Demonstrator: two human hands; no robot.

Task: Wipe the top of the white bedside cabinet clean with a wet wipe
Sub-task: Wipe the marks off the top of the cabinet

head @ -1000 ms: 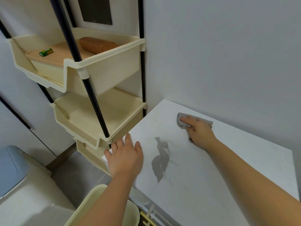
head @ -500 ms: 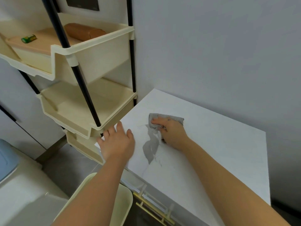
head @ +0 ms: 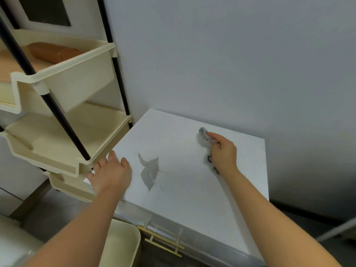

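The white bedside cabinet top (head: 192, 189) fills the middle of the view against the grey wall. My right hand (head: 222, 153) presses a crumpled grey wet wipe (head: 203, 134) onto the top near its back edge, fingers closed over it. My left hand (head: 110, 173) rests flat on the cabinet's left front corner, fingers apart, holding nothing. A grey leaf-shaped mark (head: 150, 171) lies on the top between my two hands.
A cream tiered shelf rack (head: 67, 132) with black poles stands tight against the cabinet's left side; a brown pouch (head: 52, 52) lies in its upper tray. A cream bin (head: 123, 243) sits below the front left corner. Brass drawer handles (head: 163, 241) show under the front edge.
My right hand has swept the wipe from the grey mark near the left back toward the right, up to the rear of the top. My left hand has stayed on the corner.
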